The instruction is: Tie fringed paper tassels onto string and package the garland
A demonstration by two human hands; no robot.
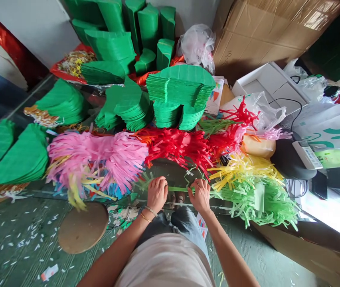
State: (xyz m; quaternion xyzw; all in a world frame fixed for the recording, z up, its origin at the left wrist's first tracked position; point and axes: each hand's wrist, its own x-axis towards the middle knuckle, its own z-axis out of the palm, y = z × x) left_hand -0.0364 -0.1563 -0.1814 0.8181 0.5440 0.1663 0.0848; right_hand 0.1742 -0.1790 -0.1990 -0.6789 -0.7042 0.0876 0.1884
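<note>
My left hand [157, 194] and my right hand [199, 195] pinch a narrow green paper strip [177, 189] between them, just above a dark table edge. Frayed green paper shreds stick out around both hands. Directly ahead lies a mound of red fringed paper [178, 147]. A pink fringed bundle [98, 159] lies to its left, with yellow fringe [242, 171] and light green fringe [256, 203] to the right. Beaded and gold bracelets circle my left wrist.
Stacks of cut green paper shapes [180, 95] rise behind the fringe. A round cardboard disc [83, 227] leans near my left arm. A cardboard box [265, 36], white box [268, 87] and plastic bags [196, 46] crowd the back. Paper scraps litter the green floor [17, 247].
</note>
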